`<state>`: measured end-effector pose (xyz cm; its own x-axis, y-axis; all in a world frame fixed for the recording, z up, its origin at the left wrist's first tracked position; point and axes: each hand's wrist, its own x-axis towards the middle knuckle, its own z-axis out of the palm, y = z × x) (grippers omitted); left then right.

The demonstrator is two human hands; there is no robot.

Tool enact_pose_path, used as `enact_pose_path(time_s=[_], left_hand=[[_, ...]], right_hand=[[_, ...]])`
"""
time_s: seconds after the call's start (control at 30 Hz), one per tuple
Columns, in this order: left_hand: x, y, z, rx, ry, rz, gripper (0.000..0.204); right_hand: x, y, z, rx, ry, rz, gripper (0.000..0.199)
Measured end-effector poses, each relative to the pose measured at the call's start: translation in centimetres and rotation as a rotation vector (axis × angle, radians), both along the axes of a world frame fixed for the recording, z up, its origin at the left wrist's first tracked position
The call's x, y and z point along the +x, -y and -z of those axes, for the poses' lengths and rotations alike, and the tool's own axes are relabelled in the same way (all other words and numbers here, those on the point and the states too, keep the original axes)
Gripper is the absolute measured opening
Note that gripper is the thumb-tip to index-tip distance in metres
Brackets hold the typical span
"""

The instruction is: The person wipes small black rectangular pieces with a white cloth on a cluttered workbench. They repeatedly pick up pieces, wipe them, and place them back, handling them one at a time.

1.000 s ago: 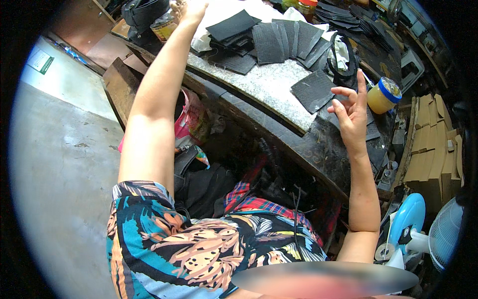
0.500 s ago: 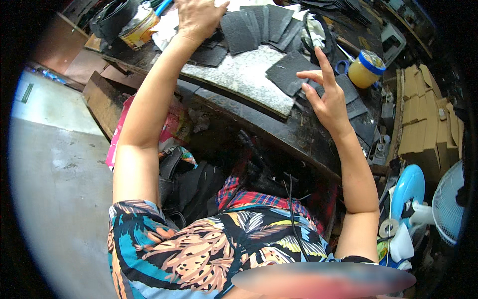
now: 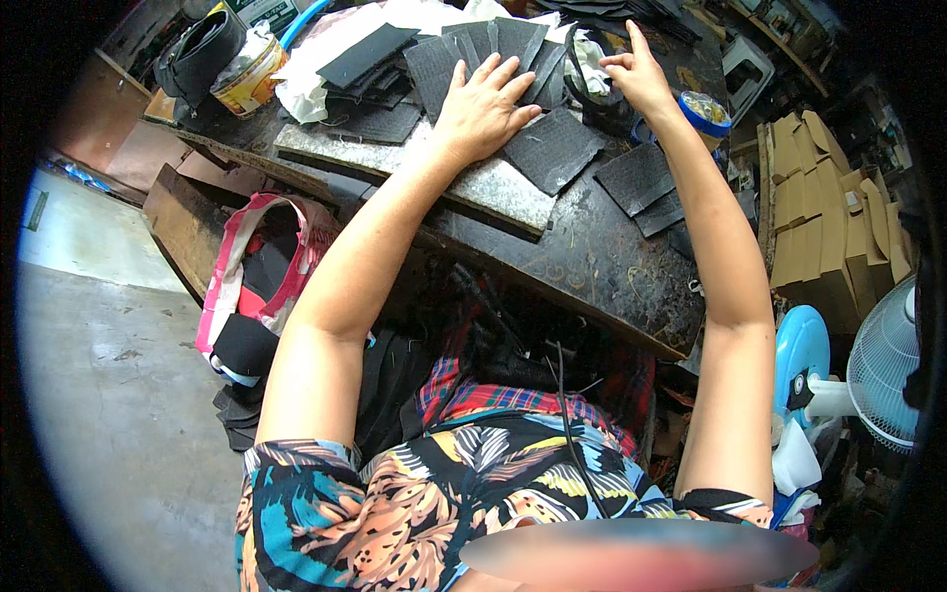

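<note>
My left hand [image 3: 486,113] lies with fingers spread on a fan of overlapping dark grey textured sheet pieces [image 3: 431,67]. These rest on a speckled pale board [image 3: 505,195] on the workbench. Below my left fingers one separate dark square piece [image 3: 554,151] lies partly on the board's right end. My right hand [image 3: 646,81] is raised at the far right of the bench, index finger stretched away from me and the others partly bent. I see nothing held in it. It is nearest a black loop-shaped item with white crumpled material [image 3: 590,64]. Further dark pieces [image 3: 633,178] lie under my right forearm.
A stack of dark pieces [image 3: 367,57] sits at the left on white sheeting [image 3: 304,97]. A blue-rimmed jar [image 3: 704,113] stands beyond my right forearm. A yellow tub [image 3: 252,87] is at the far left; cardboard [image 3: 824,217] and a fan [image 3: 893,365] are at right.
My left hand has come nearer and to the right, from the white sheeting onto the fanned pieces. My right hand has moved farther away, past the separate square piece.
</note>
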<state>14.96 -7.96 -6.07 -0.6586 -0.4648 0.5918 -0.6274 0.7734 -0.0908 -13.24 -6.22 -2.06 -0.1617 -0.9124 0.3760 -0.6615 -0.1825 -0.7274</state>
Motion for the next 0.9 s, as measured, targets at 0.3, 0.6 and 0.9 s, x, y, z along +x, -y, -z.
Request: enact_pose_path(time_s=[0.3,0.6,0.9], left_hand=[[-0.3,-0.8,-0.3,-0.018,0.041,-0.120,0.054],[-0.3,-1.5,-1.3,0.014,0.016,-0.124,0.050],[-0.2,-1.9,-1.7,0.014,-0.053,-0.086,0.049]], right_hand=[[2.3,0.3,-0.2,-0.002,-0.552,0.280,0.086],[2.6,1.9,-1.1,-0.113,-0.060,0.014,0.081],[1.0,4.5,1.8,0.034,-0.408,0.275,0.096]])
